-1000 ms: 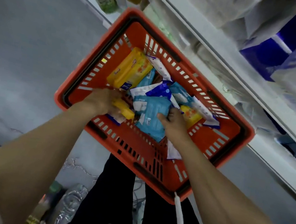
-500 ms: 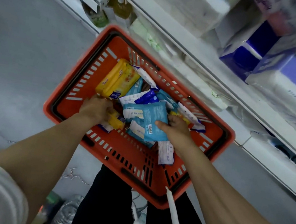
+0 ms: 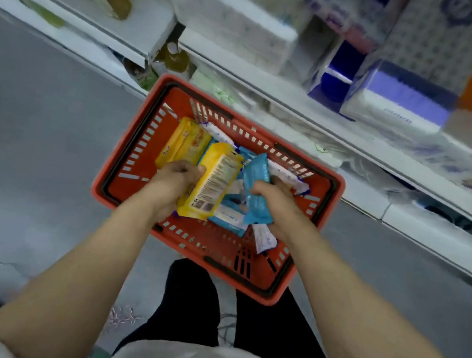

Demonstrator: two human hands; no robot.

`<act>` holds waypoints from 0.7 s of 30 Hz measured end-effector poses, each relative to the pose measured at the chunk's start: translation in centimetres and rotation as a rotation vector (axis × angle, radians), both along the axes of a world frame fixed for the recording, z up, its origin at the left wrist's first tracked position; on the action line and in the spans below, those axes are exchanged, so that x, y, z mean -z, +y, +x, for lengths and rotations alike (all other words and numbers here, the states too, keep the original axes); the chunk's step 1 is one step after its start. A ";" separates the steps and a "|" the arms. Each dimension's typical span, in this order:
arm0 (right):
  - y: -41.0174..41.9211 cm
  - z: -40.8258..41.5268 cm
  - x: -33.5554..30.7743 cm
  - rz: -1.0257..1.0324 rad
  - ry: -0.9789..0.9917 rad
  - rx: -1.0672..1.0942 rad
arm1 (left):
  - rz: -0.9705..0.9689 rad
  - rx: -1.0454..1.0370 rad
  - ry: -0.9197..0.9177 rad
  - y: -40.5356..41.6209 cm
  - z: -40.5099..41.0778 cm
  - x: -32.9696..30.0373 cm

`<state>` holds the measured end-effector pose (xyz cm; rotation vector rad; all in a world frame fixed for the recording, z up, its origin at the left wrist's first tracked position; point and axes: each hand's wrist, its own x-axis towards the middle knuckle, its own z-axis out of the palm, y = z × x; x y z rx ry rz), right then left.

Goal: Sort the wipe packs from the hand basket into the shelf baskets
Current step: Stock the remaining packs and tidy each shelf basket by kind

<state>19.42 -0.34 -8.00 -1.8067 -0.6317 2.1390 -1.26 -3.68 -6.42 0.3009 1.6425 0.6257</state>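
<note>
Orange slotted plastic hand basket (image 3: 122, 188) sits on grey concrete floor (image 3: 32, 146), its far rim close under the white metal shelf edge (image 3: 301, 111); open floor to its left. Both forearms reach down into it. Left hand (image 3: 172, 182) has its fingers curled round a yellow wipe pack (image 3: 212, 184), tilted up on edge above the pile. Right hand (image 3: 274, 202) grips a blue wipe pack (image 3: 256, 188), likewise raised. A second yellow pack (image 3: 184, 144) lies flat at the far-left corner.

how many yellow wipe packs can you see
2: one gripped by the left hand, yellow wipe pack, and another yellow pack lying in the orange basket behind. More may be buried.
</note>
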 end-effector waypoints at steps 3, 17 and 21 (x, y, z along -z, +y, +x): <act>-0.8 0.4 -2.8 0.122 0.068 0.083 | 0.017 -0.056 -0.171 -0.2 2.7 -2.7; -8.9 9.2 -12.9 0.367 0.120 0.773 | 0.131 0.418 -0.711 -1.1 13.3 -13.2; -11.4 16.0 -16.4 0.471 0.095 0.867 | 0.193 0.583 -0.600 -1.8 20.5 -15.9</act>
